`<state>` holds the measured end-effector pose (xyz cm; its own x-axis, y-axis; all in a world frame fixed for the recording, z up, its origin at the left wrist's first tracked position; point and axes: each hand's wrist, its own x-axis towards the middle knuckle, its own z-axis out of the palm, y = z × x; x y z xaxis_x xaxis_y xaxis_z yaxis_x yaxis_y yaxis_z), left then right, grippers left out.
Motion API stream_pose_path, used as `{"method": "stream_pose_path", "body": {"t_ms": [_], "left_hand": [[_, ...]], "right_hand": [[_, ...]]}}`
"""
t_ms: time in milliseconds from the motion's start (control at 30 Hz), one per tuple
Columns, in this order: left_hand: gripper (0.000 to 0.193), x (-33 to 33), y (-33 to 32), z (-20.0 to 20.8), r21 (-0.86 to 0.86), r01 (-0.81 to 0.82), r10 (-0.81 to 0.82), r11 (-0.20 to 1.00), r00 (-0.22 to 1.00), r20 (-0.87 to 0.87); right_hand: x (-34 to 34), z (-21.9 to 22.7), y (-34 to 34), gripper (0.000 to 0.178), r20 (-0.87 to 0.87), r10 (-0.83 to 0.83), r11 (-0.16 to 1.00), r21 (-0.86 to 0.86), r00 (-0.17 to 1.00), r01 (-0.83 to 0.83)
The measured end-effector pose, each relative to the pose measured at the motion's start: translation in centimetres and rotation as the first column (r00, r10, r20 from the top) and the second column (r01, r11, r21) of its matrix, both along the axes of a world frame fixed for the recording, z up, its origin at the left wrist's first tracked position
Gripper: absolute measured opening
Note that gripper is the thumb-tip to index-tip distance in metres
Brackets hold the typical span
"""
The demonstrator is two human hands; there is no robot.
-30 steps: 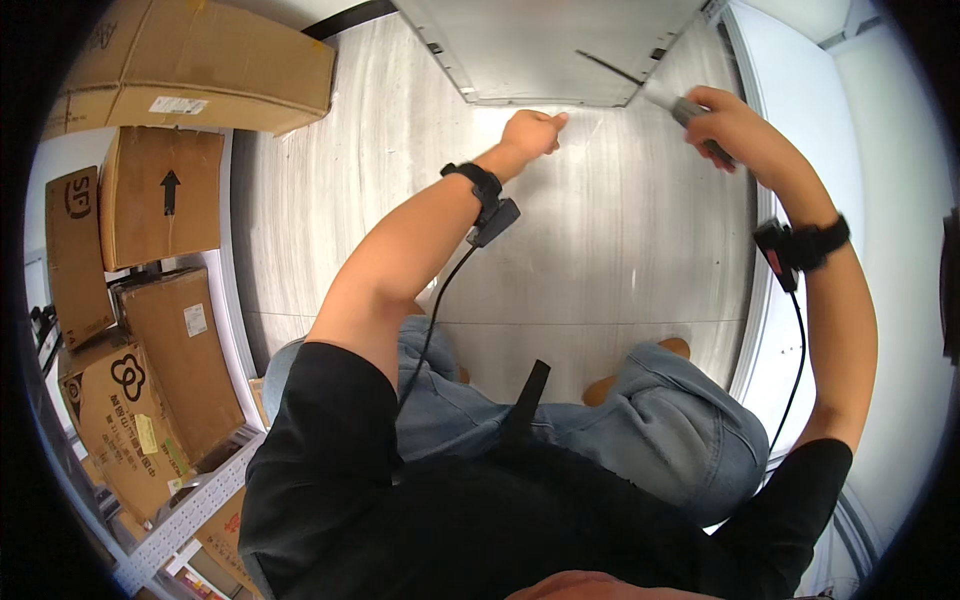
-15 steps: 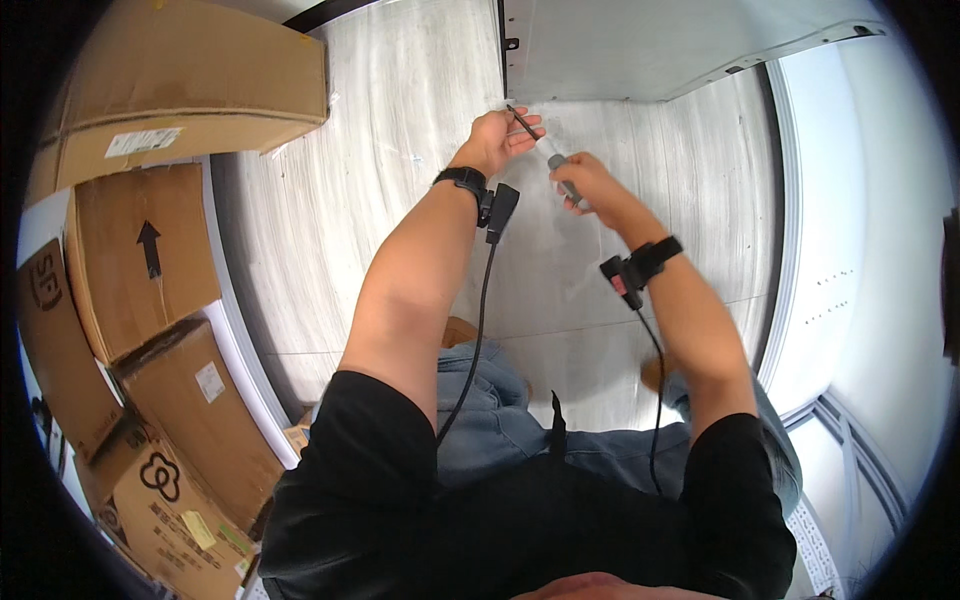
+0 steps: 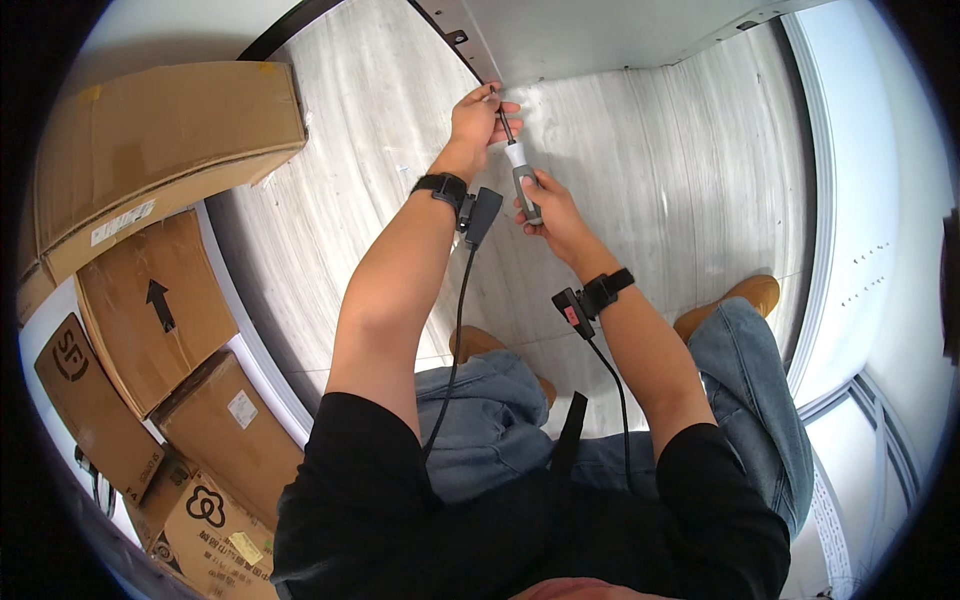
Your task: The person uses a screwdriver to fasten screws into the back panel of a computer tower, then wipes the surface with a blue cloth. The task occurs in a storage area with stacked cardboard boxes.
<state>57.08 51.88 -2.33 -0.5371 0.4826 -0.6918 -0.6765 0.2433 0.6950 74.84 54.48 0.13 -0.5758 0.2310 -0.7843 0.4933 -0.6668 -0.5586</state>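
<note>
My right hand [image 3: 553,213] is wrapped round the grey handle of a screwdriver [image 3: 527,187]. Its dark shaft points away from me, its tip up by the corner of a large pale metal panel [image 3: 600,45]. At that corner is my left hand [image 3: 478,122], thumb and forefinger closed together around the screwdriver's tip, the other fingers loosely curled beside the shaft. Whatever those fingertips pinch is too small and covered to make out. Each wrist wears a black strap with a small cabled device.
Cardboard boxes [image 3: 170,150] are stacked along the left side. Beneath my hands lies a pale wood-grain floor [image 3: 370,110]. A white wall panel [image 3: 850,180] runs down the right. My knees are bent, with brown shoes [image 3: 745,300] on the floor.
The screwdriver has swung more upright as my right hand came left. My left hand has stayed by the panel's corner. The view has shifted, so the panel sits further left and higher.
</note>
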Motion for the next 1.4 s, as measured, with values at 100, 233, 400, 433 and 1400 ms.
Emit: {"method": "stream_pose_path", "body": {"t_ms": [100,233,400,433,1400], "left_hand": [[0.027,0.1,0.4,0.2,0.011,0.005,-0.005,1.000,1.000,-0.010],[0.025,0.2,0.6,0.3,0.006,-0.028,0.028,1.000,0.999,-0.020],[0.026,0.5,1.0,0.1,0.009,-0.035,0.035,0.999,0.999,-0.026],[0.026,0.6,1.1,0.1,0.004,-0.035,0.035,0.999,0.999,-0.024],[0.031,1.5,3.0,-1.5,-0.186,-0.094,0.050,0.978,0.972,-0.230]], "right_hand": [[0.2,-0.1,0.4,0.034,-0.021,-0.016,0.999,-0.046,1.000,0.015],[0.4,-1.3,0.7,0.034,-0.088,0.004,1.000,-0.023,0.996,-0.006],[0.7,-0.5,1.7,0.039,-0.039,0.004,0.993,-0.116,0.999,-0.008],[0.7,-0.5,1.8,0.038,-0.050,0.000,0.991,-0.131,0.999,-0.006],[-1.6,-3.2,2.1,0.053,0.365,0.306,0.577,0.664,0.879,-0.477]]}}
